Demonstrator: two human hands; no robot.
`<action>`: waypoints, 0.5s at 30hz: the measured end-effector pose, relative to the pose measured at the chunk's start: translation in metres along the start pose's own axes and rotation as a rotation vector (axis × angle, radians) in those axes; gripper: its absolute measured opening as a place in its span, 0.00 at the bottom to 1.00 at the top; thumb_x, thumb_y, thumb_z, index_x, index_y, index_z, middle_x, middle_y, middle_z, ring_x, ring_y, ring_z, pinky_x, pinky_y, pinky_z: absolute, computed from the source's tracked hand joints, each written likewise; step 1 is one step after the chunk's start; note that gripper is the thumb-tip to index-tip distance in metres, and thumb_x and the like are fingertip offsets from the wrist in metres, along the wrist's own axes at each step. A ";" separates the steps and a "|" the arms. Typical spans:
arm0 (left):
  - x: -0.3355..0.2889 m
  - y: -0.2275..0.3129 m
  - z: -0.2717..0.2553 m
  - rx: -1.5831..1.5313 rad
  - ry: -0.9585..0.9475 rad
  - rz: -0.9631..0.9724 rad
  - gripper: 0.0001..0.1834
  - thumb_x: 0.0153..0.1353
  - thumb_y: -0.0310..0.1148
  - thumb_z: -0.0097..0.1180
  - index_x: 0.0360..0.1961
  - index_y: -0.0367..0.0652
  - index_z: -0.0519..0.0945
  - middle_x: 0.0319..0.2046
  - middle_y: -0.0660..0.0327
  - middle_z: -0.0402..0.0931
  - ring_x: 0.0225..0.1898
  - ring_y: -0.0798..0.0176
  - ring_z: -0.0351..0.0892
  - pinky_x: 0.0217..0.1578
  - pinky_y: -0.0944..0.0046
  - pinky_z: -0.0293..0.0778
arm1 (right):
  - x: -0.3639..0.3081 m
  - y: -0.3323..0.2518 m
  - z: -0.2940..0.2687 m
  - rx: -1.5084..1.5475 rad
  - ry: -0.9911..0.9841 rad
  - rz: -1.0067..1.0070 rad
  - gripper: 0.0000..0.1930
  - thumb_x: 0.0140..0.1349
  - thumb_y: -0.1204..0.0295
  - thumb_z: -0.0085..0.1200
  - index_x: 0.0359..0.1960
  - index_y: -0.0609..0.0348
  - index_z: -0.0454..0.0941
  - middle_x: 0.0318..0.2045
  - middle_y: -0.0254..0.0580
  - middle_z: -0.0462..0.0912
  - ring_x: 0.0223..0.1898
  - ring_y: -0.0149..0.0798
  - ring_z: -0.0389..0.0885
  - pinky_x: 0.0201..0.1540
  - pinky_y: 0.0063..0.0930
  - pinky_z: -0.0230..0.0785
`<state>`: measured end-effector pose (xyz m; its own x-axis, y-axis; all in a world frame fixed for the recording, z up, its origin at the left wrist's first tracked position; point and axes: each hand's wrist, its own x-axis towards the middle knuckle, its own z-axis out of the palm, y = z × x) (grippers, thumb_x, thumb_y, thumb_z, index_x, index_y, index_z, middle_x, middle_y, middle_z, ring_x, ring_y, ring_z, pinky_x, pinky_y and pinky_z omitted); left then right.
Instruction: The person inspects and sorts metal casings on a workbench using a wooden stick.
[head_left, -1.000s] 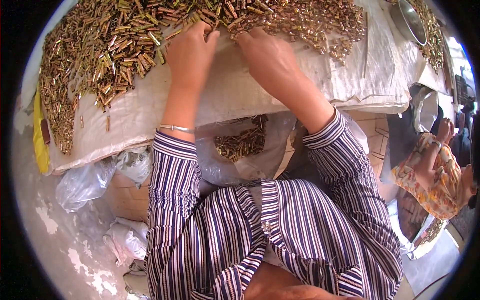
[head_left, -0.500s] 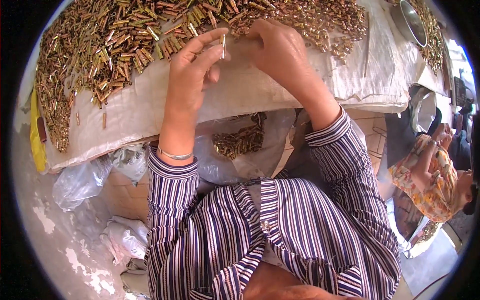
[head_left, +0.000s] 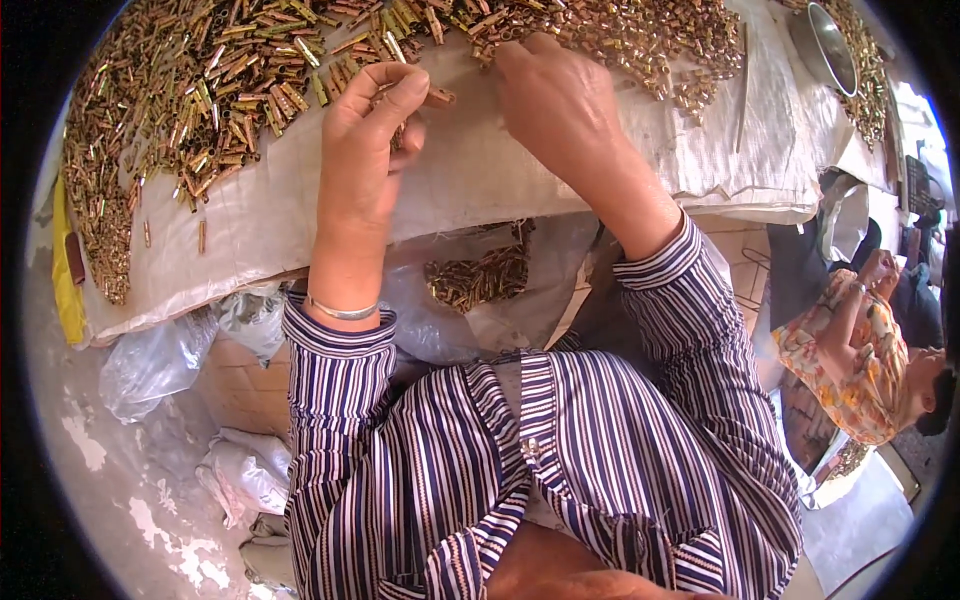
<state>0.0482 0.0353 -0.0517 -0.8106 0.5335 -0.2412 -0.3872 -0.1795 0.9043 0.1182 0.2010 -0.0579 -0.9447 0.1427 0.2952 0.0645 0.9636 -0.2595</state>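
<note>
My left hand (head_left: 372,125) is closed above the near part of the table, thumb and forefinger pinching a small brass-coloured metal tube (head_left: 440,97) that points to the right. More metal shows between its lower fingers, too small to make out. My right hand (head_left: 562,98) is at the edge of a heap of short brass-coloured metal pieces (head_left: 640,45), back of the hand up, fingers curled down. What its fingertips hold, if anything, is hidden. Left of it spreads a large heap of longer brass-coloured tubes (head_left: 245,100).
A pale woven sheet (head_left: 460,180) covers the table. At the far right stands a metal bowl (head_left: 825,50), with a thin rod (head_left: 743,90) nearby. Below the table edge, a plastic bag (head_left: 480,275) contains more metal pieces. A co-worker (head_left: 850,350) sits at the right.
My left hand has moved slightly left and down; the tube in its fingers has turned from upright to nearly level. My right hand stays by the short pieces, its fingers curled further down.
</note>
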 end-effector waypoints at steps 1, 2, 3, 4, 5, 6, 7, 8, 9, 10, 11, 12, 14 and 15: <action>0.000 0.000 -0.001 0.003 -0.008 0.006 0.09 0.58 0.32 0.58 0.39 0.44 0.75 0.29 0.66 0.77 0.18 0.81 0.62 0.14 0.82 0.48 | 0.000 0.000 0.000 0.000 0.000 -0.001 0.06 0.48 0.78 0.51 0.30 0.63 0.74 0.27 0.54 0.76 0.30 0.52 0.80 0.30 0.42 0.74; 0.000 0.001 -0.001 0.005 -0.015 0.013 0.08 0.58 0.32 0.59 0.38 0.44 0.75 0.29 0.65 0.77 0.18 0.81 0.62 0.14 0.82 0.48 | 0.001 0.000 0.000 -0.004 0.007 0.003 0.06 0.49 0.78 0.51 0.30 0.63 0.74 0.27 0.55 0.77 0.30 0.52 0.81 0.30 0.42 0.74; 0.000 0.000 -0.002 0.002 -0.017 0.012 0.08 0.58 0.32 0.59 0.38 0.44 0.75 0.29 0.65 0.77 0.18 0.81 0.62 0.14 0.82 0.48 | 0.001 0.001 0.000 -0.010 0.013 0.009 0.06 0.49 0.77 0.52 0.30 0.63 0.74 0.28 0.55 0.77 0.30 0.53 0.81 0.30 0.42 0.75; 0.000 0.000 -0.001 0.009 -0.014 0.007 0.08 0.59 0.32 0.58 0.37 0.44 0.75 0.28 0.64 0.78 0.18 0.81 0.62 0.14 0.82 0.48 | 0.001 0.000 0.001 -0.013 0.012 0.010 0.06 0.49 0.77 0.52 0.30 0.63 0.74 0.28 0.55 0.77 0.30 0.53 0.81 0.30 0.42 0.75; 0.000 -0.001 -0.001 0.015 -0.011 0.003 0.07 0.59 0.33 0.58 0.36 0.45 0.74 0.28 0.63 0.78 0.18 0.81 0.62 0.14 0.81 0.48 | 0.001 0.000 0.001 -0.012 0.041 0.035 0.05 0.48 0.77 0.51 0.28 0.63 0.74 0.27 0.55 0.77 0.29 0.53 0.80 0.29 0.42 0.74; 0.000 0.000 -0.001 0.013 -0.011 0.002 0.07 0.59 0.33 0.58 0.36 0.45 0.74 0.28 0.63 0.78 0.18 0.81 0.62 0.14 0.81 0.48 | 0.001 -0.001 0.002 -0.008 0.069 0.060 0.04 0.48 0.78 0.51 0.26 0.64 0.74 0.27 0.54 0.77 0.29 0.53 0.80 0.29 0.42 0.74; 0.000 0.001 -0.002 0.007 -0.021 0.011 0.07 0.58 0.34 0.59 0.35 0.45 0.74 0.28 0.62 0.79 0.18 0.81 0.62 0.15 0.81 0.49 | 0.001 0.001 0.000 -0.010 0.068 0.060 0.04 0.48 0.78 0.51 0.26 0.64 0.74 0.27 0.54 0.77 0.29 0.53 0.80 0.29 0.42 0.74; 0.000 0.001 -0.002 0.001 -0.032 0.020 0.08 0.58 0.34 0.60 0.33 0.46 0.74 0.27 0.61 0.80 0.17 0.81 0.63 0.15 0.80 0.50 | 0.001 0.003 -0.002 0.139 0.087 0.068 0.04 0.48 0.77 0.53 0.26 0.65 0.75 0.26 0.53 0.78 0.28 0.49 0.81 0.29 0.40 0.74; 0.000 0.001 -0.003 -0.002 -0.029 0.019 0.08 0.58 0.34 0.60 0.33 0.46 0.74 0.27 0.61 0.80 0.17 0.81 0.63 0.15 0.80 0.50 | 0.001 0.004 -0.002 0.290 0.103 0.073 0.05 0.48 0.76 0.54 0.26 0.66 0.76 0.25 0.51 0.79 0.27 0.46 0.81 0.29 0.38 0.74; -0.001 0.001 -0.003 -0.009 -0.021 0.005 0.08 0.58 0.35 0.60 0.33 0.46 0.74 0.27 0.61 0.80 0.17 0.81 0.63 0.15 0.80 0.50 | 0.002 0.004 -0.002 0.291 0.099 0.070 0.05 0.48 0.76 0.54 0.26 0.66 0.76 0.25 0.51 0.79 0.27 0.46 0.81 0.29 0.38 0.74; -0.002 0.001 -0.004 -0.016 -0.012 -0.010 0.08 0.58 0.35 0.60 0.33 0.46 0.74 0.27 0.61 0.80 0.18 0.81 0.63 0.16 0.81 0.50 | 0.001 0.002 -0.002 0.623 0.029 0.142 0.06 0.49 0.76 0.56 0.28 0.66 0.78 0.24 0.47 0.80 0.26 0.39 0.81 0.29 0.33 0.73; -0.003 0.002 -0.003 -0.018 -0.012 -0.010 0.08 0.58 0.35 0.60 0.33 0.46 0.74 0.27 0.61 0.80 0.18 0.81 0.63 0.16 0.81 0.50 | 0.001 0.001 -0.005 0.951 -0.041 0.216 0.07 0.49 0.75 0.57 0.29 0.67 0.79 0.23 0.43 0.81 0.26 0.32 0.80 0.29 0.28 0.73; -0.006 0.003 0.001 -0.021 0.012 -0.024 0.08 0.59 0.35 0.60 0.33 0.46 0.74 0.27 0.62 0.79 0.19 0.81 0.64 0.16 0.81 0.51 | -0.001 -0.008 -0.010 1.092 -0.063 0.246 0.08 0.49 0.75 0.59 0.31 0.67 0.80 0.23 0.40 0.81 0.27 0.27 0.78 0.29 0.23 0.72; -0.007 0.004 0.004 -0.022 0.008 -0.028 0.08 0.59 0.35 0.60 0.33 0.46 0.74 0.27 0.62 0.79 0.19 0.81 0.64 0.16 0.81 0.51 | -0.002 -0.010 -0.012 1.231 -0.078 0.281 0.10 0.50 0.75 0.60 0.33 0.67 0.80 0.23 0.37 0.81 0.27 0.23 0.77 0.30 0.19 0.70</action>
<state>0.0537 0.0339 -0.0452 -0.8030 0.5319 -0.2688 -0.4190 -0.1830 0.8894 0.1230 0.1935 -0.0445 -0.9661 0.2539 0.0469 -0.0358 0.0482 -0.9982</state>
